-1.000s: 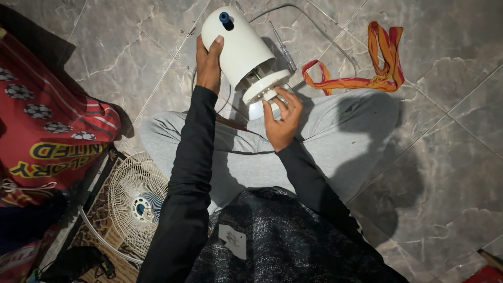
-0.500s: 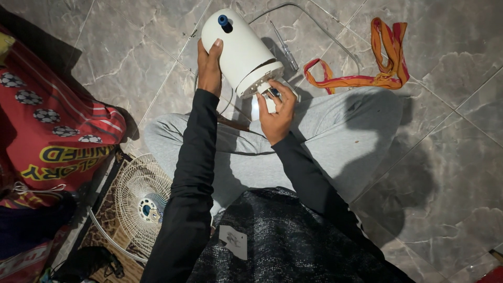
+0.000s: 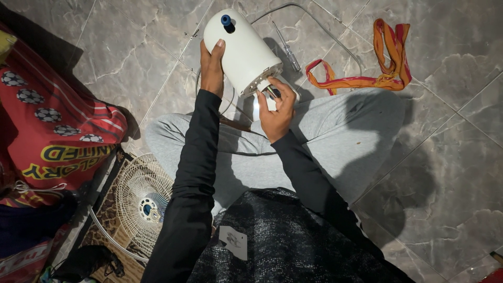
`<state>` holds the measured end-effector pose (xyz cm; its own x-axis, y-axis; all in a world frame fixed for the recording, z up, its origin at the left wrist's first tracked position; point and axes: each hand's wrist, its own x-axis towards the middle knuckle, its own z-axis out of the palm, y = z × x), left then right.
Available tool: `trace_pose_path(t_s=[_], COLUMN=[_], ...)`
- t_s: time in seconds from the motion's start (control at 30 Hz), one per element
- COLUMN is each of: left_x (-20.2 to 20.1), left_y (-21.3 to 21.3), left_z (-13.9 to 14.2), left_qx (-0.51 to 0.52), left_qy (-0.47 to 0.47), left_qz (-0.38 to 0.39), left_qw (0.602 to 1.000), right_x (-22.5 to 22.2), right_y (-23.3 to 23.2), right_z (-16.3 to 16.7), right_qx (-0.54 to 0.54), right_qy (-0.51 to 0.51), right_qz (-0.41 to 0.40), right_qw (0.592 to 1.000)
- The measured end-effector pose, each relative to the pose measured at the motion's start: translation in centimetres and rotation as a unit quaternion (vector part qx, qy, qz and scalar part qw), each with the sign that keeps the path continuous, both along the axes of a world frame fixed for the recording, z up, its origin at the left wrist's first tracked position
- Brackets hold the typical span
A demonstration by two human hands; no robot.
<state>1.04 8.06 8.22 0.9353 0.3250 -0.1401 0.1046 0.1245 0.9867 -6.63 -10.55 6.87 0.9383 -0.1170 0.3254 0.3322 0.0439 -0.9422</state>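
Since the earlier frame my right hand (image 3: 276, 109) has shifted a little along the open end of the white motor housing (image 3: 242, 48), and the housing sits slightly more upright in view. I count one housing, one screwdriver (image 3: 286, 48), one orange strap (image 3: 387, 60), one fan grille (image 3: 144, 202) and one red printed cloth (image 3: 57, 136). I hold the housing above my lap; its long axis runs diagonally, blue knob (image 3: 226, 21) toward the floor's far left, open end toward me and to the right. My left hand (image 3: 212, 68) is wrapped partway around the housing's side, fingers pressed flat. My right hand's fingertips (image 3: 270, 93) pinch something small at the open end; I cannot tell what. Screwdriver and strap lie on the tiled floor (image 3: 450, 157) beyond my knees, the grille at its near left.
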Motion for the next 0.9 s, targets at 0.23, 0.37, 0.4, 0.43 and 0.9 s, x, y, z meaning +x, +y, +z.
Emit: trace_pose_path(t_s=[0.23, 0.37, 0.4, 0.43, 0.9], left_x=[-0.2, -0.2, -0.2, -0.1, 0.4], left_y=[-0.1, -0.2, -0.2, -0.2, 0.5], left_z=[0.3, 0.3, 0.3, 0.3, -0.6], left_qx=[-0.009, 0.000, 0.002, 0.004, 0.059], left_qy=[-0.003, 0.003, 0.003, 0.002, 0.019], left_qz=[-0.002, 0.005, 0.005, 0.003, -0.013], left_qw=[1.000, 1.000, 1.000, 1.000, 0.998], right_x=[-0.2, -0.2, -0.2, -0.2, 0.6], right_y=[0.2, 0.2, 0.2, 0.1, -2.5], right_z=[-0.1, 0.2, 0.3, 0.5, 1.6], right_qx=[0.016, 0.023, 0.018, 0.012, -0.065], right_qy=[0.013, 0.019, 0.020, 0.020, 0.001], right_qz=[-0.013, -0.013, -0.011, -0.010, 0.037], right_qw=[1.000, 0.999, 1.000, 1.000, 0.997])
